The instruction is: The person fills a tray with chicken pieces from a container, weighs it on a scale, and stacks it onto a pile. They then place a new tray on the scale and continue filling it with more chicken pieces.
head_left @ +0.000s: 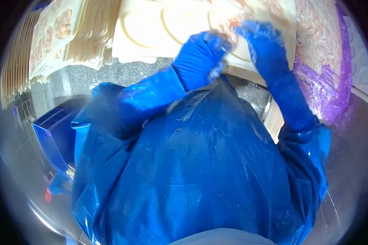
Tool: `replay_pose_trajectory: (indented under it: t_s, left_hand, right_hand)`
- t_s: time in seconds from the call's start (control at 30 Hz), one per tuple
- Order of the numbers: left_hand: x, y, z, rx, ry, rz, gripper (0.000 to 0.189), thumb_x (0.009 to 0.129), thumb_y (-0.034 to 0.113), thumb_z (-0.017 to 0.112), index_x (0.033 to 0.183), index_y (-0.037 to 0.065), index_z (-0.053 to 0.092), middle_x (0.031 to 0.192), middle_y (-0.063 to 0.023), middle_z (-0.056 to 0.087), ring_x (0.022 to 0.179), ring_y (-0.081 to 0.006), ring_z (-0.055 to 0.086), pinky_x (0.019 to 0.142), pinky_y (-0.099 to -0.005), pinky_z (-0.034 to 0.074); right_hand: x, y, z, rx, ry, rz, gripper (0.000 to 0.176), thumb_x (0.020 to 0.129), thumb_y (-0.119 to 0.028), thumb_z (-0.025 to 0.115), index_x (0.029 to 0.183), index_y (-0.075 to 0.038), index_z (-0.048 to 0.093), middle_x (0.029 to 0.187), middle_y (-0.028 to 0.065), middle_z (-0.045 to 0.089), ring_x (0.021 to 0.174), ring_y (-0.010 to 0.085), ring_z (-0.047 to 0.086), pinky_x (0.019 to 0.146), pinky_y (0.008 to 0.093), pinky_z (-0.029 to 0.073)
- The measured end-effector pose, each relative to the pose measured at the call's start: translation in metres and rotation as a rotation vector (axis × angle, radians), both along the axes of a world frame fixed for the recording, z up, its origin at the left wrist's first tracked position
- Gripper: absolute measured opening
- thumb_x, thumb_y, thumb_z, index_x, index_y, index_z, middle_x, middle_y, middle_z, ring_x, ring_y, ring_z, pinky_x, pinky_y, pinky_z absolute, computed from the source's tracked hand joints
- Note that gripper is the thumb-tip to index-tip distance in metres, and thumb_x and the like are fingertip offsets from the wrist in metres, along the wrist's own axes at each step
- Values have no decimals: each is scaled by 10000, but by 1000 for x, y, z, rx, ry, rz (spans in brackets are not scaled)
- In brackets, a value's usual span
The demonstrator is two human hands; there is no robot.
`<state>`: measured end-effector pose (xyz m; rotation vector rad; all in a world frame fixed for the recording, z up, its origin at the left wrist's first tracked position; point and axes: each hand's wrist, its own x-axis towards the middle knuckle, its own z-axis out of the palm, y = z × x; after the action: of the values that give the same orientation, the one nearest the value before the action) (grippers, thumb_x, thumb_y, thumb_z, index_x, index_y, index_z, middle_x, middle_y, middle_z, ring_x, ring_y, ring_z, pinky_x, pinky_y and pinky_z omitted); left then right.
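Observation:
My left hand (204,55), in a wet blue glove, is closed with its fingers curled over the pale board (145,24) with round outlines. What lies inside those fingers is hidden. Just to the right, my right hand (265,45), also gloved in blue, bends its fingers inward. Its fingertips close on a bit of pale pink shredded food (231,32) between both hands. Small wet scraps cling to both gloves. More pinkish portions lie on the board's far right part, beyond my right hand.
Stacked pale sheets (94,32) with pink portions stand at the left. On the right, a purple-lined container (345,69) holds a mass of pink shreds (317,36). A speckled grey counter edge (98,75) runs before me; a blue bin (55,136) sits low at the left.

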<state>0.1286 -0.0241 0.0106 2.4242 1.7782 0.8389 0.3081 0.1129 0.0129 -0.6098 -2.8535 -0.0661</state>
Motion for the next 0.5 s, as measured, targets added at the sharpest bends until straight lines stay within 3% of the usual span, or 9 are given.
replay_pose_trajectory:
  t_s: [0.1, 0.17, 0.2, 0.23, 0.3, 0.33, 0.43, 0.47, 0.5]
  left_hand:
    - [-1, 9, -9, -117, -204, -42, 292, 863, 202, 619, 1124, 79, 666, 1125, -99, 647, 1023, -273, 575, 839, -440, 457]
    - [-17, 21, -13, -194, -274, -36, 304, 816, 223, 626, 1091, 100, 670, 1113, -79, 629, 1021, -272, 556, 874, -417, 432]
    - [-25, 27, -4, -146, 93, 76, 336, 765, 202, 639, 1094, 137, 673, 1108, -47, 614, 1039, -248, 530, 915, -385, 400]
    - [-22, 25, -5, -144, 98, 71, 336, 765, 202, 639, 1094, 137, 673, 1108, -47, 614, 1039, -248, 530, 915, -385, 400]
    - [-15, 13, -12, -229, 210, 70, 345, 765, 187, 632, 1106, 154, 674, 1093, -45, 618, 1028, -251, 540, 913, -381, 396]
    - [-15, 11, -15, -191, 212, 7, 324, 807, 249, 611, 1111, 156, 667, 1134, -65, 616, 1039, -263, 543, 912, -391, 399]
    - [-28, 39, -23, 30, 49, 3, 319, 846, 305, 577, 1101, 132, 659, 1164, -86, 621, 1041, -298, 565, 935, -406, 404]
    - [-38, 55, -25, 141, -24, -66, 335, 888, 321, 539, 1122, 110, 652, 1237, -76, 603, 1128, -292, 530, 976, -431, 387]
    - [-47, 57, -15, -145, 50, -62, 431, 936, 344, 494, 1272, 94, 599, 1362, -90, 553, 1299, -294, 454, 1089, -438, 326]
  right_hand:
    - [6, 8, -48, -339, 180, 113, 356, 866, -76, 589, 1218, -112, 631, 1290, 100, 596, 1237, 289, 526, 1071, 468, 383]
    - [2, 30, -50, -268, 194, 216, 353, 875, -85, 583, 1224, -113, 631, 1300, 101, 593, 1255, 284, 513, 1085, 472, 364]
    - [-1, 36, -40, -191, 211, 312, 350, 884, -93, 577, 1229, -115, 631, 1309, 101, 589, 1273, 279, 500, 1099, 476, 346]
    - [1, 36, -29, -187, 215, 307, 350, 884, -93, 577, 1229, -115, 631, 1309, 101, 589, 1273, 279, 500, 1099, 476, 346]
    - [5, 25, 2, 2, 47, 158, 388, 852, 4, 540, 1171, -163, 683, 1366, 25, 574, 1338, 254, 443, 1107, 394, 339]
    - [9, 24, 0, 73, 87, 94, 380, 860, -15, 522, 1180, -146, 680, 1360, 12, 577, 1333, 250, 445, 1127, 401, 310]
    - [-1, 0, -2, -22, 265, -6, 345, 887, -81, 564, 1222, -118, 635, 1286, 96, 606, 1262, 275, 515, 1115, 460, 334]
    - [-1, -2, -12, -25, 265, -4, 345, 887, -81, 564, 1222, -118, 635, 1286, 96, 606, 1262, 275, 515, 1115, 460, 334]
    - [-2, -4, -26, -66, 268, 0, 343, 886, -83, 564, 1218, -123, 637, 1285, 87, 606, 1264, 270, 513, 1118, 453, 331]
